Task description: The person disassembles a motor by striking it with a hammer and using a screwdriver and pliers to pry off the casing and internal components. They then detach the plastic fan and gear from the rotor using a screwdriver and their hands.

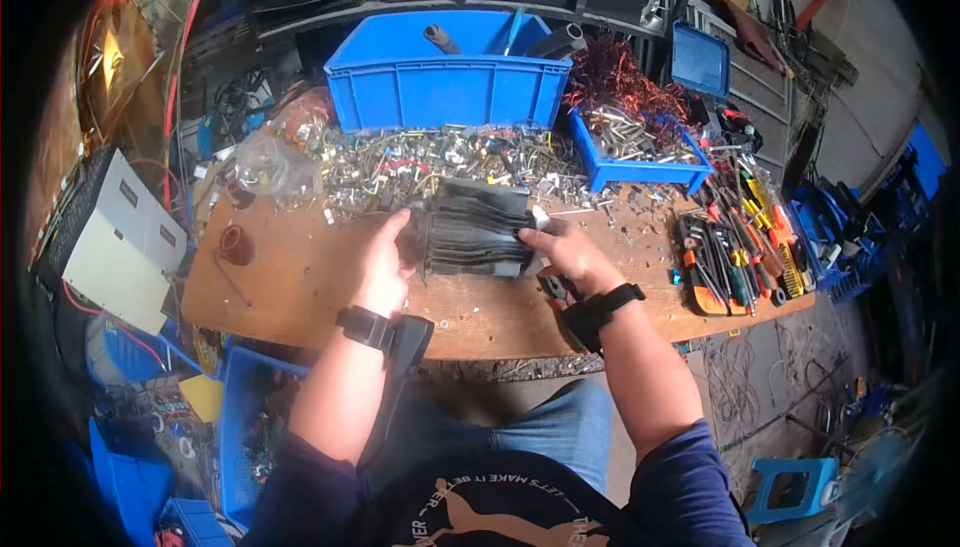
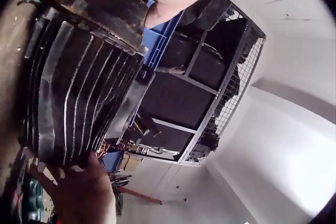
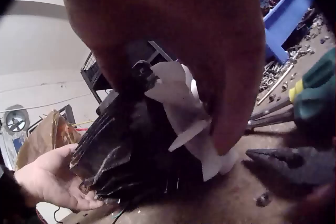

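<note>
A dark, ribbed block (image 1: 478, 232), with rows of thin fins like a heat sink, is held over the wooden table in front of me. My left hand (image 1: 382, 269) grips its left end; in the left wrist view a dark rounded end piece (image 2: 107, 11) shows beneath those fingers. At the opposite end my right hand (image 1: 582, 257) holds the block, thumb on top. Crumpled white sheet-like material (image 3: 178, 103) lies between the right hand and the fins. Grey plier jaws and a green-handled tool (image 3: 315, 92) lie on the table beside the right hand.
A large blue bin (image 1: 450, 92) stands at the back, behind scattered small metal scrap (image 1: 390, 152). To its right sits a blue tray (image 1: 650, 172) of metal pieces. Hand tools (image 1: 735, 247) cover the table's right end. A reddish-brown coil (image 1: 236, 244) lies at left.
</note>
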`<action>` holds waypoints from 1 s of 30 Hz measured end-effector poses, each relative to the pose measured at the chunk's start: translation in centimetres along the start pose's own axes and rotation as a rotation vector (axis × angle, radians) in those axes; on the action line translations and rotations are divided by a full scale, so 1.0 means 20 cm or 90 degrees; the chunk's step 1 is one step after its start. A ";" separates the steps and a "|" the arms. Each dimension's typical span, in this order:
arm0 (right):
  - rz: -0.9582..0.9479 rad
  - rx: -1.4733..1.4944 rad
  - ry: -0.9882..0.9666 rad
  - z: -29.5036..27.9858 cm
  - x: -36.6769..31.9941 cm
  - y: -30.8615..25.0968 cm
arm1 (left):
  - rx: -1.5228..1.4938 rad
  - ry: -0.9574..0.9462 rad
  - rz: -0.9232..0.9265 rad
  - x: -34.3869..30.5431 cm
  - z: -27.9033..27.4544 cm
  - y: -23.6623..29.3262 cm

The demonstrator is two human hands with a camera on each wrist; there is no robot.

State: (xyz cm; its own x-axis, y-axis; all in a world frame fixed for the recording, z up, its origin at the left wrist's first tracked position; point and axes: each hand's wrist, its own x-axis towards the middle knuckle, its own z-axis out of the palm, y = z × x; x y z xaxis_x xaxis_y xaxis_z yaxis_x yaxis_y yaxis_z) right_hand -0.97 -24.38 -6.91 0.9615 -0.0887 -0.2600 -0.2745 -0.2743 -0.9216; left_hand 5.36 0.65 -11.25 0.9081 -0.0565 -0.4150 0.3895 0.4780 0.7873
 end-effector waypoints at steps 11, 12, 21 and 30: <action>-0.059 -0.029 -0.023 -0.01 -0.09 0.01 | -0.056 -0.024 0.079 -0.26 -0.03 -0.02; -0.063 -0.024 -0.021 0.00 -0.10 -0.02 | -0.064 -0.022 0.088 -0.32 -0.02 0.00; -0.023 -0.069 -0.035 0.07 -0.24 -0.08 | -0.035 0.048 0.078 -0.58 -0.09 0.04; 0.039 -0.027 -0.057 0.06 -0.17 0.06 | -0.085 0.010 -0.007 -0.56 -0.19 -0.03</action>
State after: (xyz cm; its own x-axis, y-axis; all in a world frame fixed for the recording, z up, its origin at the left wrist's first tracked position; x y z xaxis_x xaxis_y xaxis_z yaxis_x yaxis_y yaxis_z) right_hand -4.63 -23.31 -7.38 0.9394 -0.0205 -0.3421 -0.3311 -0.3120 -0.8905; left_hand -5.67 4.20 -8.83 0.9008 -0.0489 -0.4315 0.3745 0.5902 0.7151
